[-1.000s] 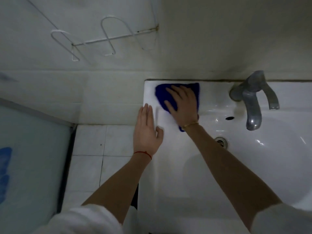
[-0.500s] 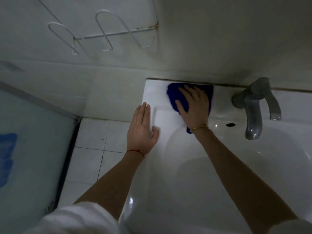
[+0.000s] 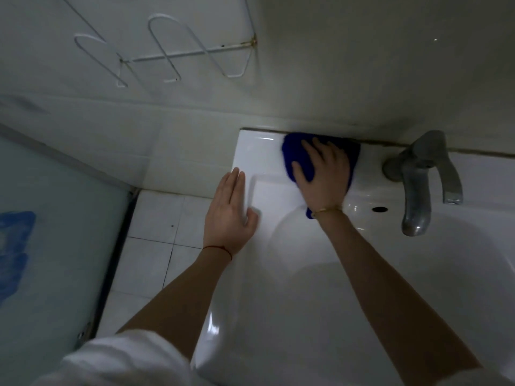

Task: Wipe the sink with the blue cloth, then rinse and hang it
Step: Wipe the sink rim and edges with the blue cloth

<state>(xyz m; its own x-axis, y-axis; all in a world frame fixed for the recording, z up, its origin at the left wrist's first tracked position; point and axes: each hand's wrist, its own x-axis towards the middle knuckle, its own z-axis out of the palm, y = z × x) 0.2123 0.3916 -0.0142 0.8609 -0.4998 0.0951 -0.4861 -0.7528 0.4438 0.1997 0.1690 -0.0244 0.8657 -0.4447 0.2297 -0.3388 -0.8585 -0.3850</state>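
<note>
The blue cloth (image 3: 295,156) lies on the back left ledge of the white sink (image 3: 320,288), up against the wall. My right hand (image 3: 324,174) presses flat on it with spread fingers and covers most of it. Flat on the sink's left rim rests my left hand (image 3: 230,214), fingers straight, holding nothing. A corner of the cloth shows by my right wrist.
A grey metal tap (image 3: 418,185) stands on the back ledge to the right of the cloth, with an overflow hole (image 3: 379,209) below it. A white wire rack (image 3: 178,55) hangs on the wall above left. White floor tiles (image 3: 156,246) and a glass panel (image 3: 50,246) lie left.
My right hand has slid the cloth along the back ledge to the right, toward the tap. The left hand stays on the left rim. The view has shifted slightly.
</note>
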